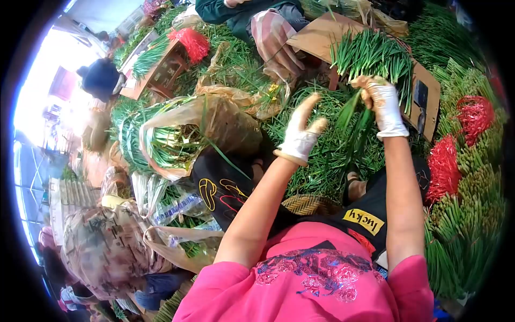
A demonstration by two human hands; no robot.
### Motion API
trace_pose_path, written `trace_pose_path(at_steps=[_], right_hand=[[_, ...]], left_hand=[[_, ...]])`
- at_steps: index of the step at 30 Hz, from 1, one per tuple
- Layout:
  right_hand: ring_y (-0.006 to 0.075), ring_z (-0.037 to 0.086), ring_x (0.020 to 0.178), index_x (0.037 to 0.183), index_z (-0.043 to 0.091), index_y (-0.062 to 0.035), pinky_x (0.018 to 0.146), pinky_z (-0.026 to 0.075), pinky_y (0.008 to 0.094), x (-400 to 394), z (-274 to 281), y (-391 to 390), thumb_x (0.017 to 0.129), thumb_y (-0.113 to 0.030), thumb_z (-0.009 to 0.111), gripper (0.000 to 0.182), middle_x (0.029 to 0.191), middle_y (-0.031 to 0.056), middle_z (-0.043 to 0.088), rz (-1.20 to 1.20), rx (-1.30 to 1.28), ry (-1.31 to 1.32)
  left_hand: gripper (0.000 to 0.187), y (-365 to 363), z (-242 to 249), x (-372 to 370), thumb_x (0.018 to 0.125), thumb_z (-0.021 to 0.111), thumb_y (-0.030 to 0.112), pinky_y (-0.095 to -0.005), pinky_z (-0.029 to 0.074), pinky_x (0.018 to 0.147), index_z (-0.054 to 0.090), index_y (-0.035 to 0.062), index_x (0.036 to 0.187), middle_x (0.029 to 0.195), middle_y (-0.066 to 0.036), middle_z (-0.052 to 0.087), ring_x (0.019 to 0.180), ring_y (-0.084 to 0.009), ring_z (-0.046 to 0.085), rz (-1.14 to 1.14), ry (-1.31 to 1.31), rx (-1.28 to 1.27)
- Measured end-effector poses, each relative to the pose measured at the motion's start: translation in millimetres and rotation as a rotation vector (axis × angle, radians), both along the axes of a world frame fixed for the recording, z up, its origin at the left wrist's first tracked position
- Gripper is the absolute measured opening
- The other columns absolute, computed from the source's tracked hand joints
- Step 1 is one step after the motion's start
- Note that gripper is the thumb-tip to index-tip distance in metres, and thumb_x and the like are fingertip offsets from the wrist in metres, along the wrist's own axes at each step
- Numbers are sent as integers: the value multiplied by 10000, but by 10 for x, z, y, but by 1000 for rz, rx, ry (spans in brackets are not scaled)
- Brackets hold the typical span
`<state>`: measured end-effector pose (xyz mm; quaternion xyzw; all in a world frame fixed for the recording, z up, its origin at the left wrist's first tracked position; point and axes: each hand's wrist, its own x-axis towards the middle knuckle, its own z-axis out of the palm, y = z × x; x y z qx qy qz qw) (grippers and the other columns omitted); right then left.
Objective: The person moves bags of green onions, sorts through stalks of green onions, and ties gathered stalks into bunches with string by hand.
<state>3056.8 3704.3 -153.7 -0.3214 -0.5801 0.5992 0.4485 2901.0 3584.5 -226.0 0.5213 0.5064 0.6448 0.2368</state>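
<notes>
Both my hands wear white gloves with soiled, brownish fingers. My left hand (pixel 303 129) is raised over the heap of loose green stalks (pixel 316 172), fingers apart and nothing in them. To its right, my right hand (pixel 380 102) is closed around a few green stalks (pixel 351 115), whose leaves hang down toward my lap. Just beyond my right hand, a bundle of green stalks (pixel 373 53) lies across a wooden board (pixel 322 36). A dark flat object (pixel 420 95) rests on the board's right part.
An open plastic bag (pixel 230 121) of stalks lies at the left. Red plastic strings (pixel 444 169) lie on stacked green bundles (pixel 469 214) at the right. A person in patterned clothing (pixel 102 249) is at lower left; another person (pixel 230 11) sits across. A woven item (pixel 311 205) is near my lap.
</notes>
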Motion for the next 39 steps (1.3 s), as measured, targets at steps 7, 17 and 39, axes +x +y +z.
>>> trace_pose_path(at_steps=[7, 17, 39], right_hand=[[7, 482, 461, 1008, 620, -44, 347, 300, 137, 56, -108, 28, 861, -240, 557, 253, 707, 9, 618, -204, -76, 193], [101, 530, 490, 795, 638, -4, 499, 422, 231, -160, 97, -608, 772, -128, 589, 135, 657, 56, 623, 221, 68, -544], [-9, 362, 434, 814, 648, -79, 371, 276, 158, 805, 1525, -369, 858, -289, 571, 228, 547, -77, 490, -229, 489, 56]], left_hand=[[214, 80, -130, -17, 787, 646, 161, -249, 472, 577, 577, 24, 937, 799, -50, 599, 668, -130, 557, -316, -735, -277], [185, 7, -109, 18, 756, 639, 59, -201, 431, 615, 589, 7, 927, 781, -34, 616, 671, -81, 548, -40, -244, -243], [270, -324, 449, -234, 764, 577, 145, -269, 446, 810, 605, 99, 1029, 994, -84, 614, 943, -237, 579, 14, 868, -409]])
